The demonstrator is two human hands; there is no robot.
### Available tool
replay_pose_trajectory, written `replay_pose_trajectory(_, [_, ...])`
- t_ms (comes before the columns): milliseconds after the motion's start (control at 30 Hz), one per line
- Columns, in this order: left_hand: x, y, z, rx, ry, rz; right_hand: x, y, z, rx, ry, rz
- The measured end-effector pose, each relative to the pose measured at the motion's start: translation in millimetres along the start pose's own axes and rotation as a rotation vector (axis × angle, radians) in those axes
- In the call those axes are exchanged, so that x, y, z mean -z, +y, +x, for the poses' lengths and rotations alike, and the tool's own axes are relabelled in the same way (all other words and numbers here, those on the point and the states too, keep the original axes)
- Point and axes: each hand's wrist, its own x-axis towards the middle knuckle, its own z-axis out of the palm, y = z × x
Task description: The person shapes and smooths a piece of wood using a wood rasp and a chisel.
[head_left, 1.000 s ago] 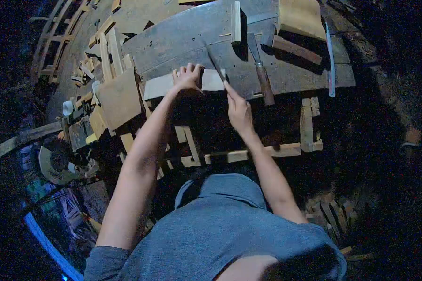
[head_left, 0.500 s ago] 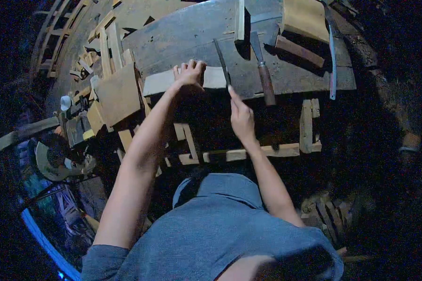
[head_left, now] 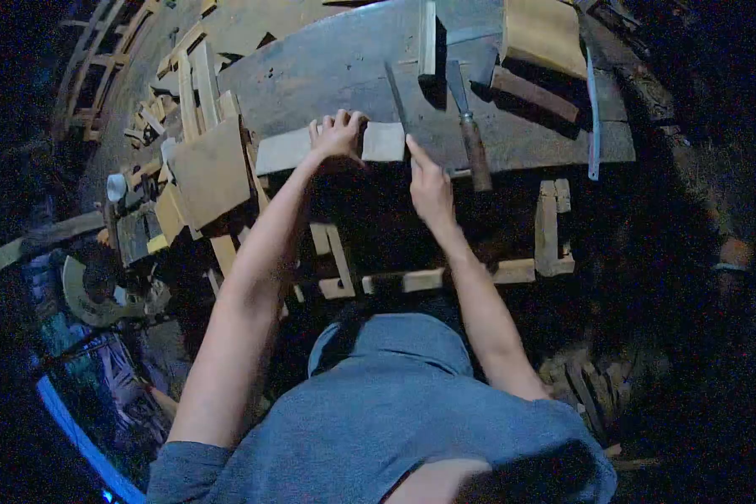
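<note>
A pale wooden block (head_left: 385,143) lies along the near edge of the workbench (head_left: 311,80). My left hand (head_left: 338,137) grips it near the middle, fingers curled over its top. At the block's right end, my right hand (head_left: 431,189) is closed round the near end of a long, thin, dark file (head_left: 395,91). Pointing away from me, the file runs close against that end; its blade is blurred, and its handle is hidden in my fingers. A chisel with a wooden handle (head_left: 475,153) rests on the bench to the right of my right hand.
To the right are a large curved wood block (head_left: 546,35), a reddish-brown block (head_left: 533,94) and a long thin strip (head_left: 595,118). An upright wood piece (head_left: 429,38) stands further back. On the left, a square board (head_left: 212,172) sits beside scattered offcuts.
My right hand has shifted slightly forward and left along the block's end, carrying the file with it. My left hand and the block are nearly where they were.
</note>
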Motion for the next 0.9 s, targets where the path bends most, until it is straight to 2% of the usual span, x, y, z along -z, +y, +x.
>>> replay_pose_trajectory(33, [0.9, -1.5, -3.3, -0.017, -0.007, -0.045, -3.3, 7.7, -6.4, 0.128, 0.071, 0.034])
replay_pose_trajectory(67, [1.8, -1.9, -2.1, -0.012, -0.021, -0.039, -4.1, 4.6, -21.1, 0.155, 0.117, -0.003])
replay_pose_trajectory(167, [-2.6, -6.2, -2.4, -0.023, -0.021, -0.058, -2.8, 6.1, -22.2, 0.128, 0.074, 0.091])
replay_pose_trajectory(200, [-2.8, -5.2, -2.6, -0.047, 0.013, -0.077, 1.4, 2.4, -11.2, 0.039, 0.006, 0.009])
replay_pose_trajectory(300, [3.7, -2.2, -3.4, -0.026, -0.028, -0.053, 1.6, 2.4, 15.3, -0.022, -0.025, -0.057])
replay_pose_trajectory(367, [6.3, -1.3, -1.0, -0.016, -0.044, -0.026, 0.0, 6.6, 2.7, 0.051, 0.017, 0.001])
replay_pose_trajectory(467, [0.0, -0.5, -1.6, 0.018, -0.030, -0.034, 1.6, 6.6, -23.1, 0.007, 0.008, 0.038])
replay_pose_trajectory(567, [10.4, 3.0, -7.6, -0.019, -0.047, -0.045, 1.5, 7.2, 9.6, 0.060, 0.018, 0.029])
replay_pose_trajectory(600, [11.8, 4.6, -9.4, -0.010, -0.031, -0.032, 4.1, 0.5, 17.8, 0.008, -0.010, -0.058])
replay_pose_trajectory(700, [7.0, 2.3, -2.3, 0.015, -0.067, -0.005, 2.0, 0.5, 2.3, 0.091, 0.029, -0.016])
replay_pose_trajectory(833, [9.0, 1.5, -8.7, -0.042, -0.007, -0.056, 3.7, -1.5, -11.7, 0.018, 0.003, -0.100])
replay_pose_trajectory(900, [8.7, 4.8, -6.5, -0.031, -0.018, -0.074, 1.8, 3.5, 7.1, 0.034, 0.012, -0.150])
